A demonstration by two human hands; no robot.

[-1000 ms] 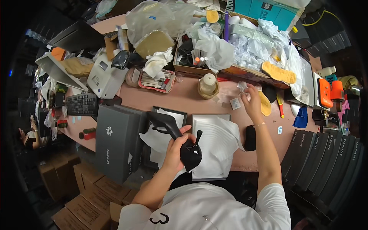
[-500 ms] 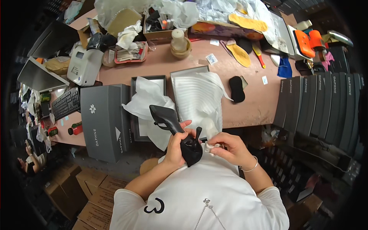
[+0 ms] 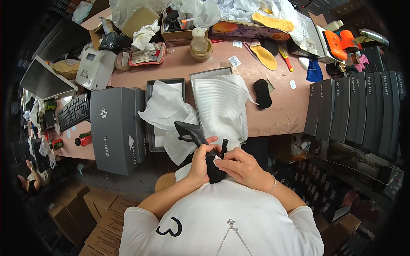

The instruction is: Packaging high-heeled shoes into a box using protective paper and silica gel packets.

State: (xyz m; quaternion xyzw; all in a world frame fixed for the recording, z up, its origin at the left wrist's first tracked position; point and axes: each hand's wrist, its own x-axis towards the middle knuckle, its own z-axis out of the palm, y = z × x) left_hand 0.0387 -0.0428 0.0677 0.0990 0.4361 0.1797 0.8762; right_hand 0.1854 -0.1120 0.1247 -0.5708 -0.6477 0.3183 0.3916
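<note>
**Right hand (image 3: pixel 247 170) and white wad (image 3: pixel 217 159) shift left, onto the black shoe (image 3: pixel 191 130)**

Far left, we log a closed grey shoebox (image 3: pixel 114 132), stiff and matt. Next, an open grey box (image 3: pixel 183 87), with crumpled white tissue (image 3: pixel 164 106) spilling out, thin and limp.

Left hand (image 3: pixel 199 165): fingers wrapped round the shoe's middle. Shoe held before the chest, smooth and dark, long axis running upper left to lower right; a slim stem (image 3: pixel 224 147) stands up near its lower end. Whether a second shoe overlaps, we cannot tell.

Key relation: lower part lies just left of the right fingertips, which pinch the wad, apparently against it. Left hand sits nearer the upper end, right nearer the stem.

Beyond, ribbed white wrapping (image 3: pixel 220 100) in soft pleats. Farther right, a black waisted pad (image 3: pixel 262 94); then grey boxes (image 3: pixel 354 113) on edge, tightly packed.
</note>
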